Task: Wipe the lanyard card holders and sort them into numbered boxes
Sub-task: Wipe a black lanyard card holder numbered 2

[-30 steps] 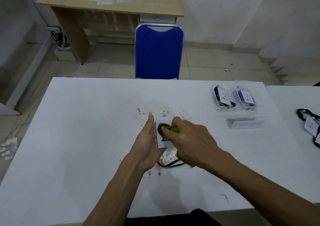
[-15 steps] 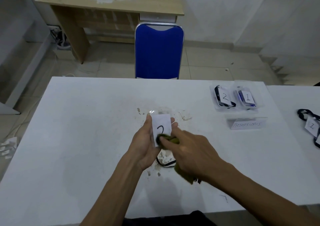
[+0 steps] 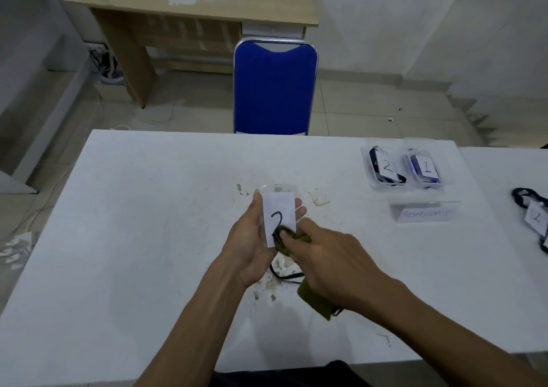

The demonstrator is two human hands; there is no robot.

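Card holder [image 3: 280, 211] marked "2" sat in the left hand [image 3: 252, 247], fingers curled round it, above the table [image 3: 133, 238] centre. Right hand [image 3: 329, 265] gripped a green cloth [image 3: 314, 297] against its lower edge. Two clear boxes, "2" [image 3: 385, 167] and "1" [image 3: 425, 166], at far right corner; sign [image 3: 424, 213] read "Resepsionis".

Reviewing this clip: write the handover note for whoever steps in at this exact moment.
Left hand holds the card holder marked 2 upright above the table.
Right hand grips the green cloth, rubbing the holder's lower edge.
Box 2 and box 1 each hold a holder.
Left: finish wiping, drop it in box 2, then do the lanyards at far right.
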